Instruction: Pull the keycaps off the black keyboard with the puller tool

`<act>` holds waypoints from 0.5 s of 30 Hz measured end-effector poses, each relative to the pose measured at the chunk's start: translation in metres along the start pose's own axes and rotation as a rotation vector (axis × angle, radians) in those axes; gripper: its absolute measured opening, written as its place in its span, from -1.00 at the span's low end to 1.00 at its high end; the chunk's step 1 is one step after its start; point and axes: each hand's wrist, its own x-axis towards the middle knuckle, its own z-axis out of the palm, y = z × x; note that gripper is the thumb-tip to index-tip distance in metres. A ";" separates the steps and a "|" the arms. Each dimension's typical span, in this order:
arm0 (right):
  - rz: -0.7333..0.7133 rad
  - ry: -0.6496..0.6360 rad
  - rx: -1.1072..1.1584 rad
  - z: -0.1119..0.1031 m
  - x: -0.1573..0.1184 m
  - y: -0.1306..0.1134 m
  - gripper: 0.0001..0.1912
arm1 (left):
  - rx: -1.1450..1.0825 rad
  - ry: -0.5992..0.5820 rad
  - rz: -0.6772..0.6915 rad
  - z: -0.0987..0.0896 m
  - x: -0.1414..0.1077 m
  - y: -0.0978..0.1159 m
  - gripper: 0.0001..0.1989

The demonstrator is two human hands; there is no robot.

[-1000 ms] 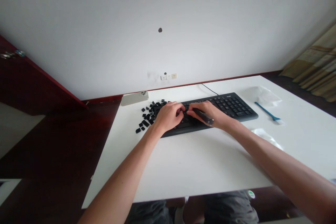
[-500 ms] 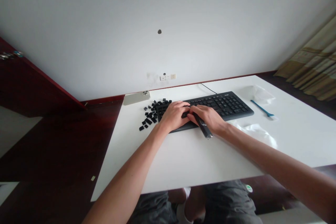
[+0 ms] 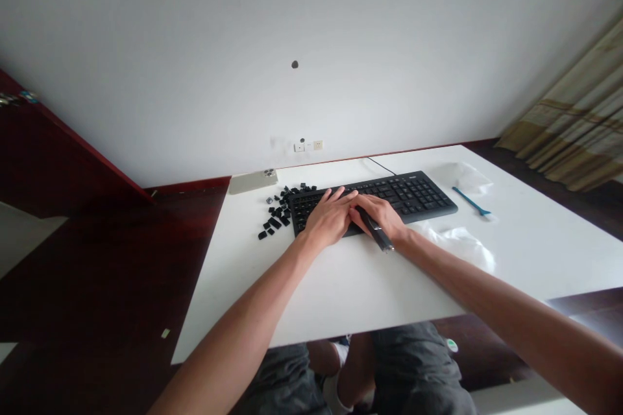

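Note:
A black keyboard lies on the white table, its left part without keycaps. My left hand rests on it just left of the middle, fingers stretched out and somewhat apart. Closed around a black stick-shaped tool with a shiny near end, my right hand touches the left one. The tool slants toward me, and its far end is hidden by my fingers, so its kind cannot be made out. Loose black keycaps are scattered left of the keyboard.
A phone lies at the table's back left. To the right are a blue brush, a clear plastic bag and a crumpled white sheet. A cable runs from the keyboard toward the wall.
My left hand has shifted slightly to the right and its fingers have straightened over the keyboard. The right hand still grips the tool. The view has turned a little to the right.

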 end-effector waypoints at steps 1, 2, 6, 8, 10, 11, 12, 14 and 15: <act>0.002 -0.001 -0.002 0.000 0.000 0.000 -0.89 | 0.004 0.002 0.000 0.001 0.000 0.000 -0.49; 0.002 -0.005 -0.004 0.000 -0.001 0.000 -0.89 | 0.007 0.002 -0.002 0.001 0.000 0.000 -0.48; 0.003 0.022 0.022 -0.003 -0.002 -0.002 -0.85 | 0.017 -0.025 -0.011 -0.001 0.000 0.003 -0.48; 0.012 0.051 0.045 -0.004 -0.003 -0.004 -0.80 | 0.019 -0.048 -0.001 -0.002 0.000 0.004 -0.48; 0.018 0.068 0.063 -0.005 -0.003 -0.004 -0.78 | 0.013 -0.056 0.008 -0.003 0.000 0.004 -0.49; 0.018 0.072 0.072 -0.005 -0.003 -0.005 -0.78 | 0.006 -0.047 0.008 -0.004 0.000 0.004 -0.50; 0.021 0.080 0.083 -0.005 -0.003 -0.005 -0.78 | -0.004 -0.030 0.007 -0.004 0.001 0.004 -0.52; 0.029 0.102 0.106 -0.006 -0.003 -0.004 -0.79 | -0.042 0.025 0.019 -0.005 0.003 0.003 -0.57; 0.039 0.110 0.112 -0.006 -0.003 -0.004 -0.80 | -0.069 0.060 0.030 -0.005 0.004 0.003 -0.60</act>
